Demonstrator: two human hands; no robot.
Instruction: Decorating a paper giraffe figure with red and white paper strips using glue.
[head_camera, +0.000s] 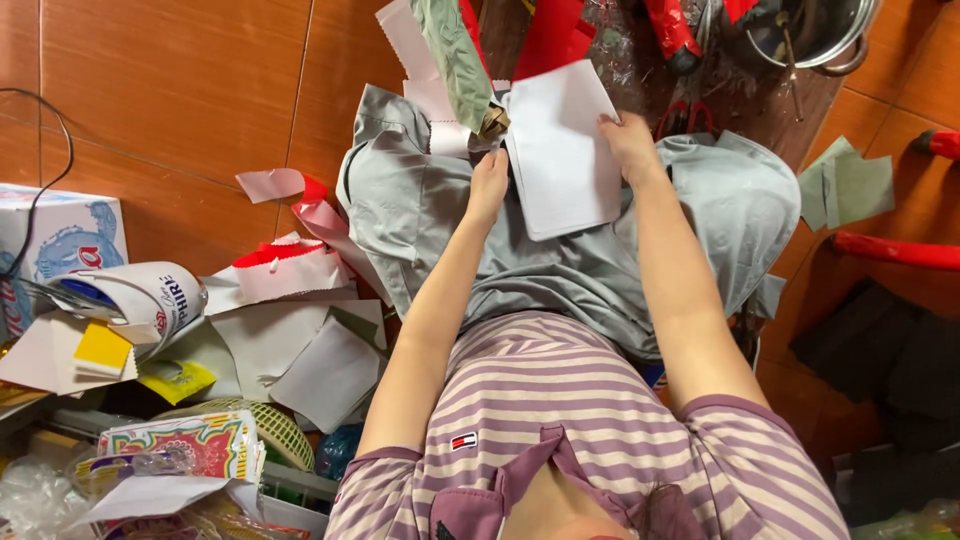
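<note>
I sit in grey shorts and a striped purple shirt. Both arms reach forward over my lap. My right hand grips the right edge of a white rectangular sheet that lies over my knees. At the sheet's left edge, my left hand pinches it with fingers closed. Just above the left hand a grey-green strip and a white zigzag-edged piece hang down. Red sheets lie beyond the white one.
Orange floor tiles surround me. At left lie a pile of grey, white and red sheets, a paper roll, a cardboard box and a green basket. Red-handled scissors, a metal pot and grey-green pieces are ahead right.
</note>
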